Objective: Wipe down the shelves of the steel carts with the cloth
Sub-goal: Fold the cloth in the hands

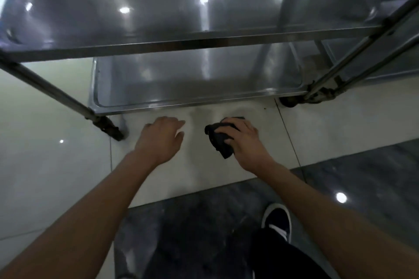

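My right hand (pixel 243 140) grips dark cloth (pixel 219 140) — left hand (pixel 162 135) relaxed, holding nothing, both near steel cart (pixel 181 46) lower shelf (pixel 195 79).

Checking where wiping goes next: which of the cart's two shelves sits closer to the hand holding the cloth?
The lower shelf. Its front rim lies just beyond the right hand gripping the dark cloth, while the upper shelf sits higher and farther.

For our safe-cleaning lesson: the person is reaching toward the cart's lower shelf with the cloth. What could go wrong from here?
1. The upper shelf overhangs the lower shelf; leaning in could bump the head on its edge.
2. The cart stands on casters on glossy tile; pushing with the cloth may roll it away.
3. The left hand holds nothing, so the cart is unsteadied.
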